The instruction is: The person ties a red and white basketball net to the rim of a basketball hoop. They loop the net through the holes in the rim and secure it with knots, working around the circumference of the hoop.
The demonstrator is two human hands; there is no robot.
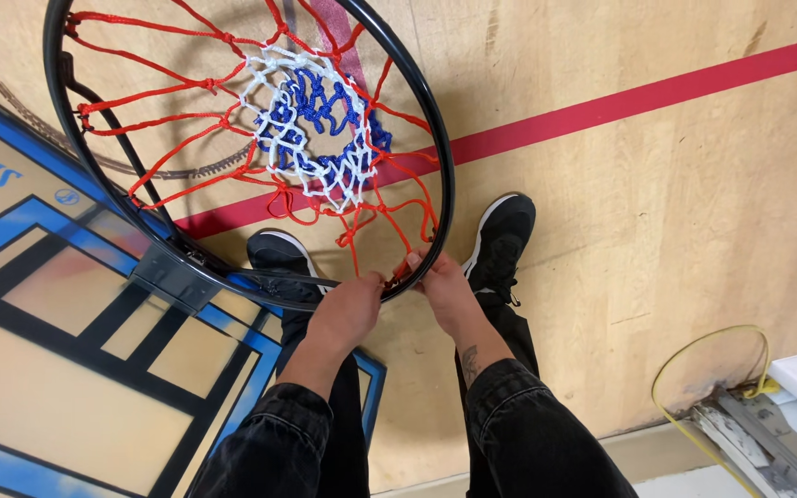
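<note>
Right at the near edge of the black metal hoop rim (pixel 442 138), both hands pinch a loop of the red, white and blue net (pixel 315 129): left hand (pixel 348 309), right hand (pixel 443 288). Far below: wooden court floor (pixel 675 212), red line (pixel 638 100).

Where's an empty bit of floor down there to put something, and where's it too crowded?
Bare wooden floor lies right of the right shoe, between the red line and the yellow cord. More lies above that line. It is crowded at the black rim, where both hands pinch the net, with the backboard on the left.
</note>
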